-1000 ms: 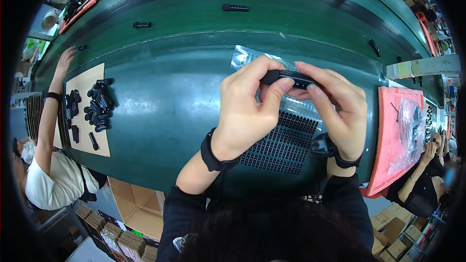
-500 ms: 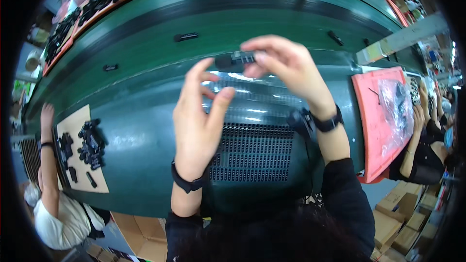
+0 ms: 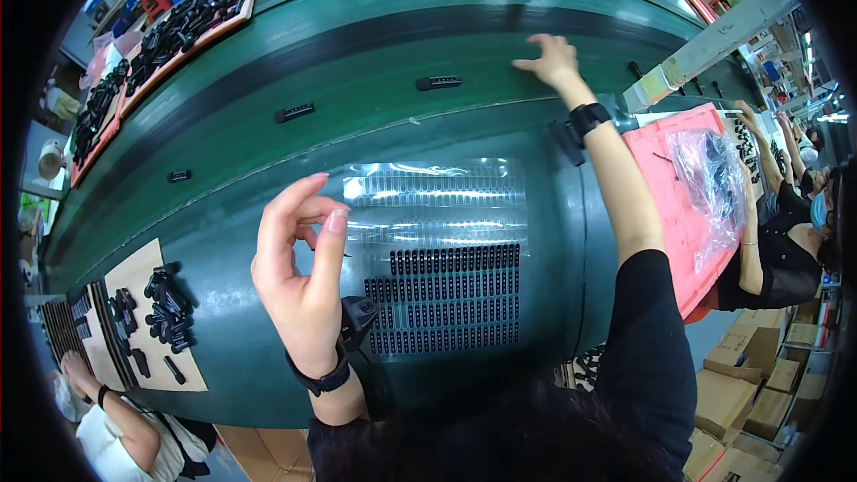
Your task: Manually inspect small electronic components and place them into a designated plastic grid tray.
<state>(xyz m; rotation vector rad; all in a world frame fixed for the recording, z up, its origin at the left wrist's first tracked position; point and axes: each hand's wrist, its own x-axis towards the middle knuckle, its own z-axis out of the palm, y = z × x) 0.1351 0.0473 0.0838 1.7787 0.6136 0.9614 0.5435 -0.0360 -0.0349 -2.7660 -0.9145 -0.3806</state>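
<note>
My right hand (image 3: 553, 61) reaches out over the green conveyor belt, fingers apart and holding nothing. To its left on the belt lies a small black device (image 3: 439, 83) with a rounded dark end; a similar device (image 3: 295, 113) lies further left. My left hand (image 3: 299, 277) hovers at the left side of a clear sheet (image 3: 437, 187) bearing rows of small black stickers (image 3: 446, 312). Its fingers curl loosely, the thumb close to the middle fingertip, with nothing visible between them. Each wrist has a black strap with a small dark box; part of the sheet is hidden behind the left one.
A pink tray (image 3: 661, 161) with a plastic bag stands at right, beside a metal post (image 3: 714, 40). Left is a cardboard sheet (image 3: 147, 272) with black devices, near a co-worker's arm (image 3: 125, 419). Trays of black parts (image 3: 183, 27) lie far left. Another co-worker sits at right.
My right hand has let go of the black device, which now lies on the belt, and has moved forward and right. My left hand has drawn back left, fingers more curled. The view has shifted.
</note>
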